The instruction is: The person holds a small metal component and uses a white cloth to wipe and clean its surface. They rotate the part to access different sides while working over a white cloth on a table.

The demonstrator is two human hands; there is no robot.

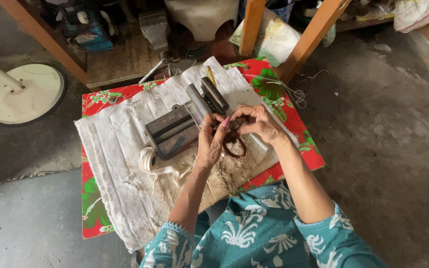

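Left hand (211,141): rising from the lower middle, fingers curled inward, pinching the upper edge of a dark brown ring (235,145); grip narrow, closed on the ring.
Right hand (255,121): coming in from the right, fingers bent down over the top of the same ring, thumb and fingertips pressing beside those of the left hand; grip narrow, also holding the ring.
Ring: hanging between the two hands, its lower arc showing below the fingers, hovering just above the white cloth (120,164); upper part hidden by the fingers.
Metal vise (172,131): lying on the cloth just left of the left hand, grey, screw thread showing in its middle.
Grey bar (198,100) and dark bar (214,95): lying side by side, tilted, just above the hands, near the vise.
White tape (150,161): sitting as a loose coil below the vise, a strand trailing toward the left forearm.
Cloth: covering most of a low table with a red flowered cover (301,131), stained brown under the hands.
Surroundings: white round stand base (23,94) resting on the floor well to the left; wooden legs (311,37) rising beyond the table.
Clothing: teal sleeves with white print (254,233) showing at the bottom.
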